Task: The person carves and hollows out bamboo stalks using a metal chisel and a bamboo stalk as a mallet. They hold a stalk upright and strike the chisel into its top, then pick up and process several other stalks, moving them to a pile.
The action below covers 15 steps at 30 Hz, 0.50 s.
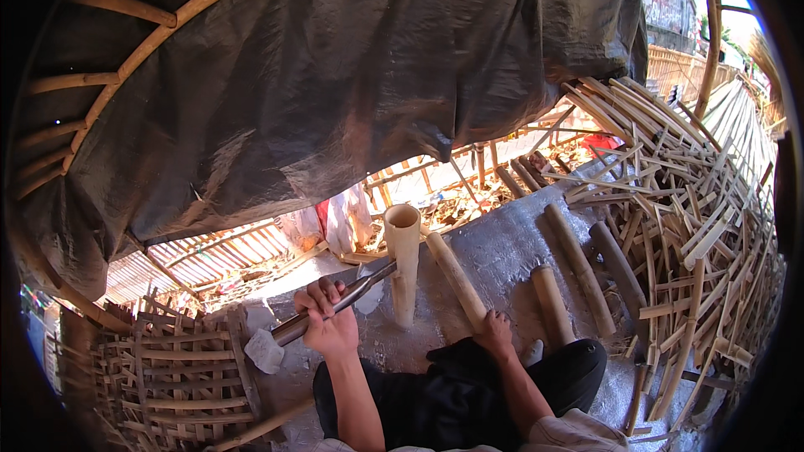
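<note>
My left hand is closed around a long, dark, chisel-like tool with a shiny metal part. Its narrow end reaches the left side of an upright bamboo tube, whose hollow top faces up. Whether the tip cuts into the tube, I cannot tell. To the right, a second bamboo tube lies slanting away from me. My right hand grips its near end, fingers curled over it. Just left of the tool's thick end sits a pale stone block.
More bamboo lengths lie on the grey surface to the right. Beyond them rises a large heap of split bamboo strips. A slatted bamboo crate stands at left. Dark plastic sheeting hangs low across the far side.
</note>
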Each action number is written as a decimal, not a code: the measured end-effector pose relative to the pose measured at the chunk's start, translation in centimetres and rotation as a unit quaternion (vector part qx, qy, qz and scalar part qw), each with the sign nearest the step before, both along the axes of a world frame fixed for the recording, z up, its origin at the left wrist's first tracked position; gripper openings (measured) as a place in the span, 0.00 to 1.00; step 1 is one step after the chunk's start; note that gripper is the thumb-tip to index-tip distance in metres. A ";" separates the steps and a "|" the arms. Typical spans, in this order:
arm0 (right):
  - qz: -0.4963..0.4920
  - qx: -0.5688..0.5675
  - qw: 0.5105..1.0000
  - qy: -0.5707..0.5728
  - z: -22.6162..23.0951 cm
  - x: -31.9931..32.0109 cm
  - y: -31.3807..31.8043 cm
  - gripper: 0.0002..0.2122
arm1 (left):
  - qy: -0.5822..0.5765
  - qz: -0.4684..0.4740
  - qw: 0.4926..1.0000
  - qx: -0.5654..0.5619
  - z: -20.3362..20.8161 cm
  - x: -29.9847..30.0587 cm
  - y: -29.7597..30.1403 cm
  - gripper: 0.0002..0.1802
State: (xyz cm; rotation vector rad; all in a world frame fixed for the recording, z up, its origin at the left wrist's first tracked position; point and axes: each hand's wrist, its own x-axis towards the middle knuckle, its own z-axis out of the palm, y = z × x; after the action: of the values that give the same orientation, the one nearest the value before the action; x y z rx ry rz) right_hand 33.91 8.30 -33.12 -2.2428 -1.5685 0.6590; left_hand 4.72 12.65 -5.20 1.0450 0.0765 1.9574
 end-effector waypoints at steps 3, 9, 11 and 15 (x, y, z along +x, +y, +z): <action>-0.003 0.000 1.000 0.003 0.1 0.0 -0.1 0.37 | 0.014 -0.007 1.000 -0.027 0.0 -1.1 -0.6 0.21; 0.006 -0.001 1.000 -0.010 -0.8 0.6 0.0 0.37 | 0.022 -0.007 0.999 -0.033 -1.0 0.7 -1.5 0.22; 0.007 0.000 1.000 -0.006 -1.0 0.4 -0.1 0.37 | 0.057 0.010 0.998 -0.040 -0.9 1.7 -1.9 0.22; 0.031 -0.010 0.997 0.071 -0.9 1.6 0.5 0.35 | 0.089 -0.014 0.996 -0.026 -0.5 3.1 -1.8 0.21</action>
State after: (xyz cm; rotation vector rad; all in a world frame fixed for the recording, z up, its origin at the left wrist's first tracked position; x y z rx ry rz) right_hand 35.48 8.78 -34.06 -2.1183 -1.5733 0.8357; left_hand 7.81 10.87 -5.70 1.1779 0.2100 1.8240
